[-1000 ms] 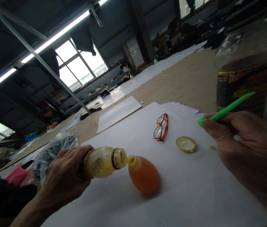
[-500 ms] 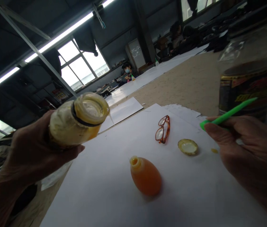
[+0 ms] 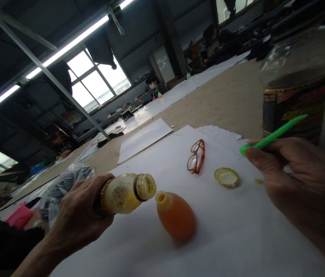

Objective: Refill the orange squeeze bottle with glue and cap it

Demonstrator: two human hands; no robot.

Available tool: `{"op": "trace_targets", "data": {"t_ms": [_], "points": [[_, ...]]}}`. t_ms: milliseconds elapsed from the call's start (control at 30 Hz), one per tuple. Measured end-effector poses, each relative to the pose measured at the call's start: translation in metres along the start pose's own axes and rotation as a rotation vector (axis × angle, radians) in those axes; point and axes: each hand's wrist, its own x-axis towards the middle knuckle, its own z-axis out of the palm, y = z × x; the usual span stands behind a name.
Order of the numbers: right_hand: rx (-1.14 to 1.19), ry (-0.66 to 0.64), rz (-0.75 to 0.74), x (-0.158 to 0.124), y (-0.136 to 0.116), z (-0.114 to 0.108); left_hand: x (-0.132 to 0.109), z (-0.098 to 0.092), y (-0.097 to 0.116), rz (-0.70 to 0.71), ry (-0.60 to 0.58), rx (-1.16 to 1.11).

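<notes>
Glass jar [image 3: 123, 193]: located left of centre, tilted nearly onto its side, open mouth to the right. It is clamped in the left hand [image 3: 83, 209]. The receiving vessel, an orange squeeze bottle [image 3: 176, 216], stands on the white paper [image 3: 223, 227] with its neck open, just right of the jar mouth. The step in hand is judged to be a pour from jar to bottle.

Procedure: hold the jar lip directly over the narrow neck; tilt in small increments so that a thin stream forms. Contact between lip and neck cannot be confirmed from this angle. Because the bottle stands unsupported, avoid pressing on its neck. Level the jar promptly if liquid runs down the outside.

Hand pose, left: forearm enters from the near left; back of hand up, fingers wrapped around the jar's base end, wrist roughly straight.

Hand pose, right: the right hand [image 3: 297, 184] enters from the right, thumb and fingers pinched together on a green nozzle [image 3: 276, 135], narrow end directed far right. Hold it well apart from the pour. The round lid [image 3: 226, 177] and eyeglasses [image 3: 196, 157] lie on the paper between the bottle and this hand.
</notes>
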Motion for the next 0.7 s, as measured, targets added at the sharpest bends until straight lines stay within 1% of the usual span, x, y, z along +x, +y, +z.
{"op": "trace_targets", "data": {"t_ms": [100,300,433,567,633,700], "points": [[-0.013,0.005,0.003,0.000,0.000,-0.001,0.000,0.001,0.003,0.033,-0.005,0.026],[-0.044,-0.050,0.028,0.000,-0.004,-0.003,-0.005,0.003,0.002,0.058,-0.014,0.077],[-0.048,-0.032,0.035,0.000,-0.002,-0.001,-0.010,0.006,-0.001,0.048,-0.025,0.075],[-0.020,-0.008,0.000,0.000,0.001,0.000,-0.015,0.004,-0.006,0.046,-0.033,0.085],[-0.015,0.018,-0.023,0.001,0.001,0.000,-0.020,-0.001,-0.011,0.012,-0.025,0.084],[-0.012,0.033,-0.041,0.001,0.001,0.000,-0.023,-0.010,-0.017,-0.099,-0.011,0.057]]}}
